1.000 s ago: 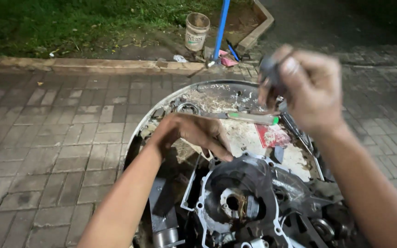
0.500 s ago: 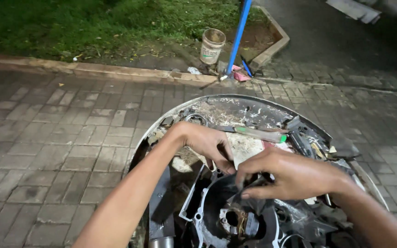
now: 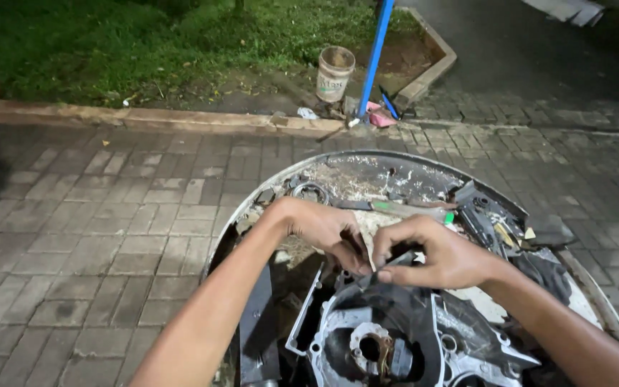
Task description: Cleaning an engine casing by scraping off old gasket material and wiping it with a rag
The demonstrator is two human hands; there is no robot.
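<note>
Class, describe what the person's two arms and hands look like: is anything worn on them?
Both forearms are bare up to the frame edge, with no sleeves showing. The left hand and right hand wear no gloves; no watch, ring or wristband can be seen.

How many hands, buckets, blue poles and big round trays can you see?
Hands: 2 (left hand, right hand)
Bucket: 1
Blue pole: 1
Round tray: 1
Total: 5
</note>
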